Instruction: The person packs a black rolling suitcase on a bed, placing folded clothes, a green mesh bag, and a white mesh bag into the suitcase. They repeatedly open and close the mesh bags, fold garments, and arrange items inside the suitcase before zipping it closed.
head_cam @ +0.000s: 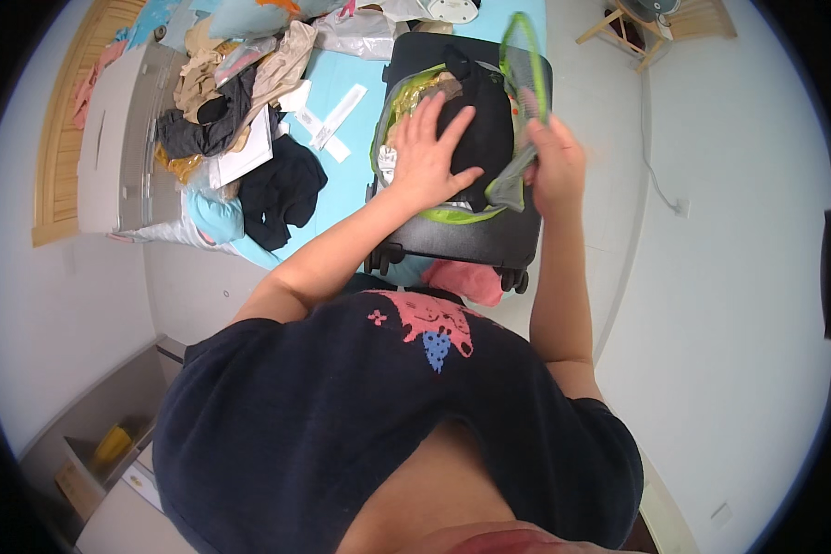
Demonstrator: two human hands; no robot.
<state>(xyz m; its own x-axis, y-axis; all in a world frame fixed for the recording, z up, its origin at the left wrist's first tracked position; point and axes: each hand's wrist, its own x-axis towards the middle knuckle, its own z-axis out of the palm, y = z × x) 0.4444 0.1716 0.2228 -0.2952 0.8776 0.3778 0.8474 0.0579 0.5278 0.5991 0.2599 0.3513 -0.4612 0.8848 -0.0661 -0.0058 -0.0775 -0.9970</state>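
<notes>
A dark hard-shell suitcase (450, 244) lies flat before me, with a green-edged mesh packing bag (455, 216) unzipped on top of it. Packed inside the bag is a folded black garment (488, 128), beside some brown and yellowish items at the far left. My left hand (433, 149) rests spread over the contents, its fingers apart, on the black cloth and the things to its left. At the bag's right side, my right hand (557, 163) grips the raised mesh lid (524, 66), which is folded up and slightly blurred.
Left on the blue bed sheet (346, 62) are a black garment (284, 187), a dark grey garment (194, 135), white paper strips (332, 124) and a pale storage box (128, 138). Plastic bags (360, 33) lie behind. A wooden stool (627, 34) stands far right.
</notes>
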